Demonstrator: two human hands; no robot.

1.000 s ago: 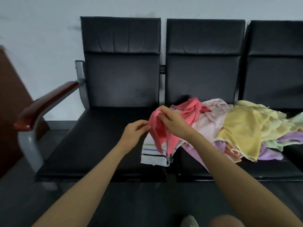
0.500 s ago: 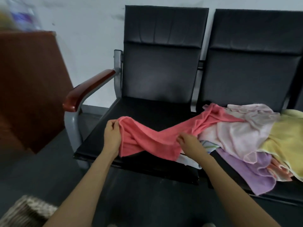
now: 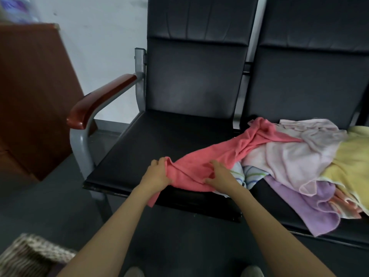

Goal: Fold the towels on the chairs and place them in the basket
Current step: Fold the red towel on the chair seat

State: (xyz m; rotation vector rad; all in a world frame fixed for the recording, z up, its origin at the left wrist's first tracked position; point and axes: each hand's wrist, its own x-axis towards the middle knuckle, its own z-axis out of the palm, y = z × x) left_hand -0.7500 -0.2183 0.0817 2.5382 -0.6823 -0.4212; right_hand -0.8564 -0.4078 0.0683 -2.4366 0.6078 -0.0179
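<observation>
The coral towel (image 3: 201, 158) lies stretched across the front of the left chair seat (image 3: 151, 144). Its far end runs toward 2 o'clock onto the towel pile (image 3: 299, 156) on the adjacent seat. The left hand (image 3: 157, 174) holds the towel's 9 o'clock end, its grip curled over the edge. The right hand (image 3: 219, 174) pinches a fold near mid-length, just beside a striped towel (image 3: 252, 174). The woven basket (image 3: 28, 254) sits on the floor at 7 o'clock, well apart.
</observation>
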